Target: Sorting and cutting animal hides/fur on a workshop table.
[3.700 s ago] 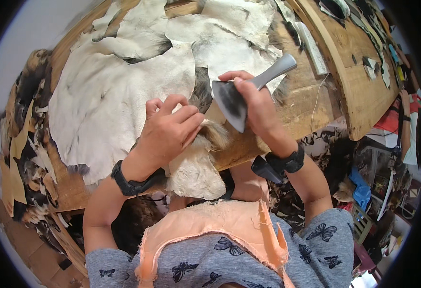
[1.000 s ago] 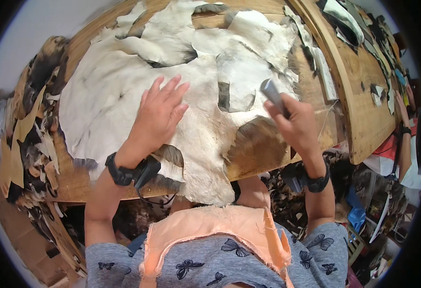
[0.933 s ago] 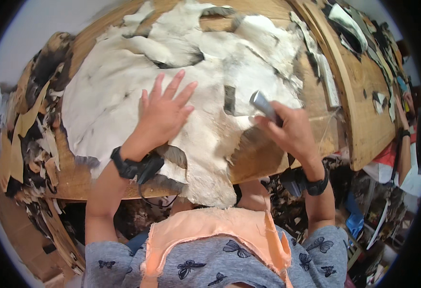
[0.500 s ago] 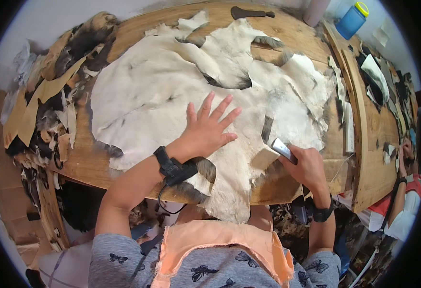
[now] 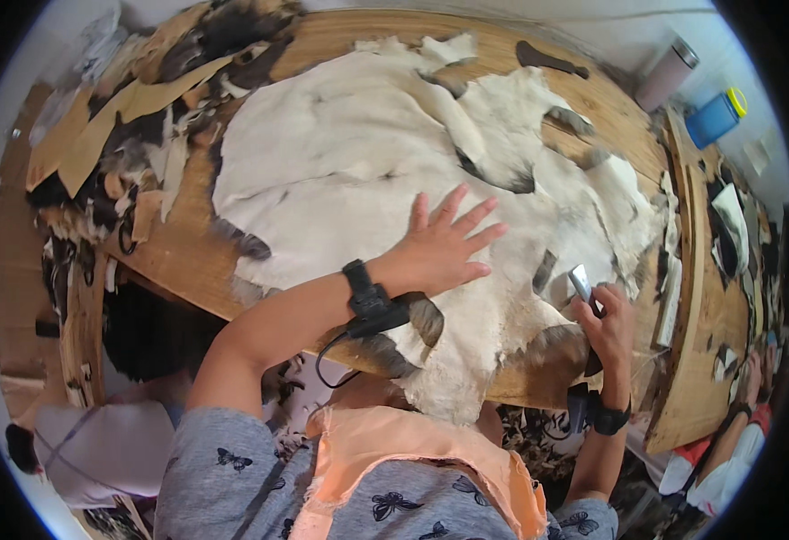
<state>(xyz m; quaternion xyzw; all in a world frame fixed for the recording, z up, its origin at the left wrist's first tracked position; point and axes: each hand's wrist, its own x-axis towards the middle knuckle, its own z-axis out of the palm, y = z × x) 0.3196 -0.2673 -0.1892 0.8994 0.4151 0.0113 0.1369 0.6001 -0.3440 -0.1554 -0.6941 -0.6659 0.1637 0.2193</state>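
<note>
Left hand (image 5: 444,250), fingers apart, palm down on a large, irregular, cream-white furred hide (image 5: 322,162); near right, right hand (image 5: 608,326) clamped around a silver-grey metallic handle (image 5: 580,281).

Left hand (image 5: 439,252): palm down, fingers spread, on the large cream-white, fur-edged hide (image 5: 349,135) covering much of the brown wooden desk (image 5: 169,261). Right hand (image 5: 608,326): closed round a smooth grey metal-handled tool (image 5: 580,281), handle end pointing up; remainder largely hidden. Far right: blue plastic bottle with yellow lid (image 5: 715,119), beside a pinkish cylindrical flask (image 5: 667,74). Left: heaped black, tan and brown hide scraps (image 5: 124,135).
</note>
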